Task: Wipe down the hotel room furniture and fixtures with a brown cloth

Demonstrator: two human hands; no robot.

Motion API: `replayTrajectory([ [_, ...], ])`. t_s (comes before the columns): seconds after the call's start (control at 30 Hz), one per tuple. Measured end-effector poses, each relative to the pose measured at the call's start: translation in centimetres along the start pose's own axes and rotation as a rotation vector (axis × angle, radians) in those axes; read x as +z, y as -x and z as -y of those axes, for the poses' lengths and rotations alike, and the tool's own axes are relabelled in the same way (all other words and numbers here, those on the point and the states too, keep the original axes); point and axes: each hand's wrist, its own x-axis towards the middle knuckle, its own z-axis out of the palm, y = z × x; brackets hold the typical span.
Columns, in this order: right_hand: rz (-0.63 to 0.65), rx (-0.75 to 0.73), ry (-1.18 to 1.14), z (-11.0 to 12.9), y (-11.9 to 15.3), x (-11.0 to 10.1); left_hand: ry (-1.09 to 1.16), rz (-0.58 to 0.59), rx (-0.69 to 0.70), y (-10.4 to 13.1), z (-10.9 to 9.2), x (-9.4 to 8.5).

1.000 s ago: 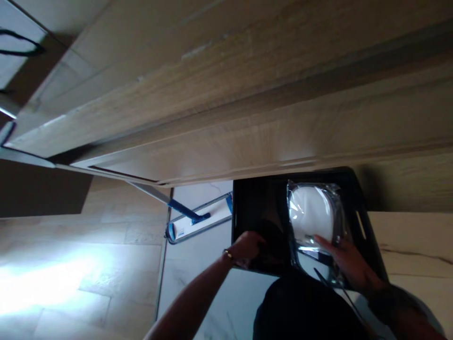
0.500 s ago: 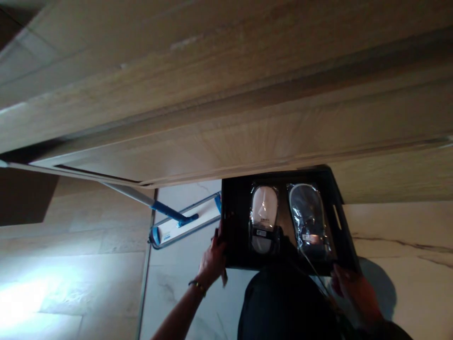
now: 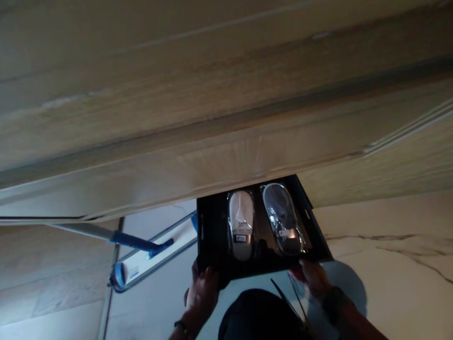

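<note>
A black tray [image 3: 212, 208] with low walls carries two plastic-wrapped slipper packs, one white [image 3: 241, 208] and one dark grey [image 3: 279, 208]. Its far edge meets the lower edge of the wooden cabinet front [image 3: 219, 160], which hides part of that edge. My left hand [image 3: 204, 289] is closed on the tray's near left corner. At the near edge, towards the right, my right hand [image 3: 314, 278] grips the tray. Something small and reddish shows by its fingers, too dim to name. Thin dark strips [image 3: 288, 300] hang below that hand.
A flat mop [image 3: 155, 255] with a blue joint lies on the pale floor to the left, its handle passing behind the cabinet front. A round grey-blue object [image 3: 348, 288] is on the floor at the right. My dark-clothed leg [image 3: 262, 316] is close below the tray.
The tray's far edge now meets the cabinet front along its length. My left hand has gone from the tray's left side to its near left corner. The camera view has shifted.
</note>
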Motion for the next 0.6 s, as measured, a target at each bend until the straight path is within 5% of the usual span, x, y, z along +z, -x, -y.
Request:
replayTrajectory([
  [0.17,-0.018,0.007,-0.099,7.3,-5.8,1.6,-0.074,-0.14,0.012,-5.4,0.3,-6.2],
  [0.3,0.028,-0.097,-0.046,10.9,-7.1,1.2,-0.091,-0.226,-0.009,-10.4,0.0,-9.5],
  [0.43,0.047,-0.25,0.166,10.7,-5.4,-1.1,-0.107,-0.242,0.02,-12.1,0.5,-10.6],
  [0.6,0.008,-0.562,0.527,11.3,-5.1,-2.3,-0.138,-0.25,0.143,-10.6,0.7,-9.8],
])
